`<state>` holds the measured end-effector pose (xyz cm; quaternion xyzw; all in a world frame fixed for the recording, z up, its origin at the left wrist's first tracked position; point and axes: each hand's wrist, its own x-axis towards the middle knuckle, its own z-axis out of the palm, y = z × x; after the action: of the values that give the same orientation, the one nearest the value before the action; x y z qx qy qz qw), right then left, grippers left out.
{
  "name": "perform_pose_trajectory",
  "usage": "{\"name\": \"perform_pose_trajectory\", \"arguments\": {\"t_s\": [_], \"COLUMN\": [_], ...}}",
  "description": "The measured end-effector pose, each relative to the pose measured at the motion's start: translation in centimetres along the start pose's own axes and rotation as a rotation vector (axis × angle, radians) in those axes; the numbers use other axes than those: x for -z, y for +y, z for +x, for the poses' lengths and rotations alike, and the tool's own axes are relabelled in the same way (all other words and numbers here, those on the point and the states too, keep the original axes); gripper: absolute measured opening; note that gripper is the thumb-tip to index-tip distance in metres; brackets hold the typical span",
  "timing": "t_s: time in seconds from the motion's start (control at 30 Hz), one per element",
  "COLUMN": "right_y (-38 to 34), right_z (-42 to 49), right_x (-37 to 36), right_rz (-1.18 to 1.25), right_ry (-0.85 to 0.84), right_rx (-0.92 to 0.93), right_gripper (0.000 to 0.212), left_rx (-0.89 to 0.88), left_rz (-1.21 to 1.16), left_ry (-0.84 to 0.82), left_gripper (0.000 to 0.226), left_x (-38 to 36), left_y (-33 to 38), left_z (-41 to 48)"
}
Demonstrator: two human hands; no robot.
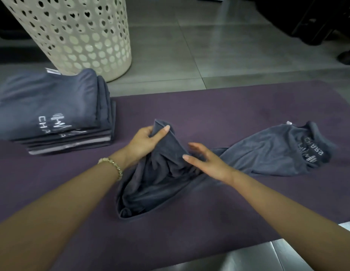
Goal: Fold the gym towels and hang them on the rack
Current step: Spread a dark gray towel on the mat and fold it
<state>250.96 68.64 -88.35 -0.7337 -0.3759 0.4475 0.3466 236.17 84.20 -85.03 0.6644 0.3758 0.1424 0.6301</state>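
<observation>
Head view: gym towel (258,153), unfolded, mid-surface.
Left hand (144,141) grips one corner; right hand (205,163) hovers with fingers spread, empty. Folded stack (52,112) far left. Step: spreading; next needs the opposite corner found.

"CHA" on folded stack (52,106), "CHAR" on loose towel (268,153).

Unfolded towel (258,153): one, dark grey.
Stack of folded towels (49,106): one; several layers, exact number unclear.
Hands: two, the left hand (144,141) and the right hand (205,161).
Laundry basket (78,36): one, cream, perforated.
Mat (209,106): one, purple.
Bracelet (111,165): one, beaded.
</observation>
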Motion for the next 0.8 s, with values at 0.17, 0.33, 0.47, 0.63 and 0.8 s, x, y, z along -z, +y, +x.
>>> {"name": "perform_pose_trajectory", "arguments": {"t_s": [0.17, 0.33, 0.47, 0.63, 0.8], "right_y": [-6.8, -11.1, -15.6, -17.7, -16.5], "right_z": [1.4, 1.2, 0.5, -0.6, -1.2], "right_x": [-1.3, 0.2, 2.3, 2.2, 0.9], "right_rz": [0.080, 0.053, 0.113, 0.178, 0.286], "right_ry": [-0.200, -0.046, -0.068, -0.180, -0.114], "right_rx": [0.052, 0.271, 0.315, 0.206, 0.147], "right_gripper": [0.032, 0.025, 0.023, 0.016, 0.020], "left_rx": [-0.059, -0.135, -0.182, -0.234, -0.381], "left_rz": [0.025, 0.159, 0.251, 0.255, 0.240], "left_ry": [0.110, 0.406, 0.230, 0.257, 0.084], "left_gripper": [0.050, 0.053, 0.034, 0.038, 0.024], "left_x": [4.2, 9.8, 11.6, 11.1, 7.6], "left_y": [3.0, 4.4, 6.0, 7.8, 6.7], "left_z": [-1.8, -3.9, -5.9, -7.1, -7.6]}}
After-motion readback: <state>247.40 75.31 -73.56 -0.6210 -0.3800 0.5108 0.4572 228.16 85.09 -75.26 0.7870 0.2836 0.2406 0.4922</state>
